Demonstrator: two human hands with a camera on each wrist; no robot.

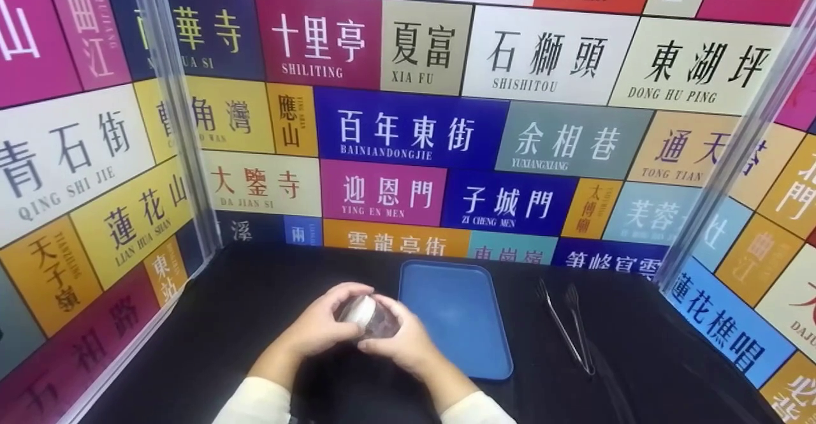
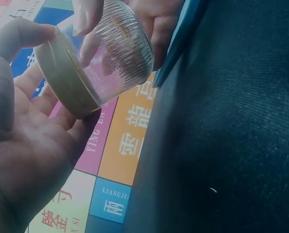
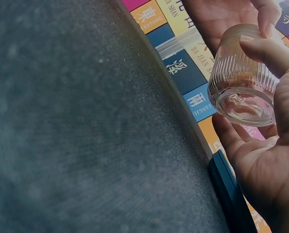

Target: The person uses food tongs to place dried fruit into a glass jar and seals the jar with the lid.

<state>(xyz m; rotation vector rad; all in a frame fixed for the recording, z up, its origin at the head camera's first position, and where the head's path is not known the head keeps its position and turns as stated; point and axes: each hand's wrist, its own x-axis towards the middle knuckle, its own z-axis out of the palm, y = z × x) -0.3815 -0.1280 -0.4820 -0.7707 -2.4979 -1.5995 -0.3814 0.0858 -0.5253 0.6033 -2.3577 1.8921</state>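
A clear ribbed jar with a pale lid is held between both hands above the black table, left of the tray. My left hand grips the lid, its thumb and fingers around the rim. Round the jar's body curls my right hand. Tilted on its side in the left wrist view, the jar has its lid toward the left palm. Some reddish-brown matter shows near the base of the jar in the right wrist view; what it is cannot be told.
A blue tray lies on the black tablecloth, just right of the hands. Farther right rest metal tongs, their arms spread. Walls of colourful name panels stand behind and at both sides, with clear corner strips.
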